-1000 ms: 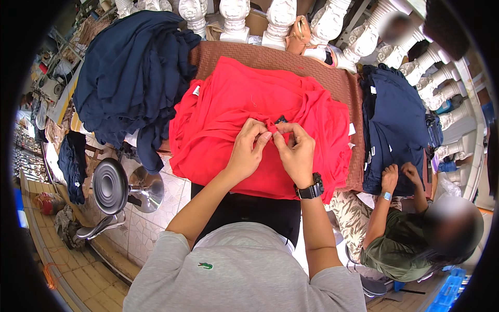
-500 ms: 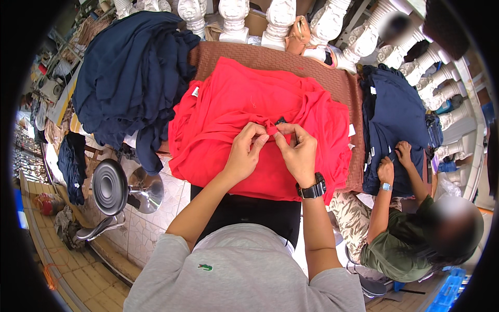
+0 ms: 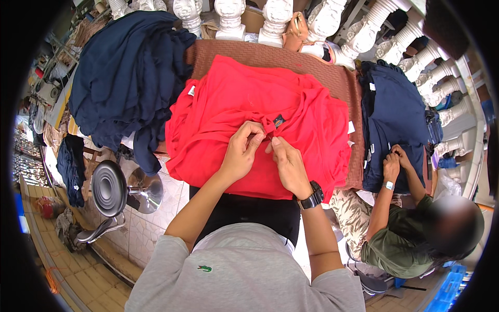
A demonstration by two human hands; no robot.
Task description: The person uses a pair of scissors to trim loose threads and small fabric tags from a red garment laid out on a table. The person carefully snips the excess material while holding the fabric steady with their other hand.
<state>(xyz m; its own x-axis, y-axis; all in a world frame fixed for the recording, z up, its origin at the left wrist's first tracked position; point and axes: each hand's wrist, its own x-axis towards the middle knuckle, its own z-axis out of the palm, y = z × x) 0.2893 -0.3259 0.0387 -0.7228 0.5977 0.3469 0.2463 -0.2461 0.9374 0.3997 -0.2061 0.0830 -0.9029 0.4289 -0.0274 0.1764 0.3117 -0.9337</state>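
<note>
Insp.: Largest first, pls. What carries the goods?

Asst.: Surface (image 3: 355,99), w/ brown textured cover. Red garment pile (image 3: 260,86) sits mid-surface, directly in front of the person; prob. placed there so both hands reach w/o stretching.

Insp.: Flanking items?

Asst.: Navy garment pile (image 3: 127,73) at L, heaped loose, one end hanging down. Navy garment stack (image 3: 392,109) at R, flatter; co-worker's hands (image 3: 391,167) at its near part. Colours lie apart, prob. to avoid mix-ups.

Insp.: Seating?

Asst.: Round black stool (image 3: 109,188) on floor, L side, unoccupied.

Insp.: Cond. of the person's own hands?

Asst.: Left hand (image 3: 241,151): thumb & index pinched on small gathered edge (image 3: 267,124) of top red garment, approx. mid-pile. Grip prob. steadies cloth, b/c it looks soft & apt to slip. Right hand (image 3: 287,165): fingers narrow, tips at or just beside same edge; can't tell if gripping. Black wristwatch (image 3: 311,196) on R wrist.

Insp.: Smallest?

Asst.: Dark label (image 3: 278,121) just beyond fingertips, not covered by either hand. White tag (image 3: 192,91) at pile's L edge. Short pale thread (image 3: 251,102) on red cloth, farther up.
</note>
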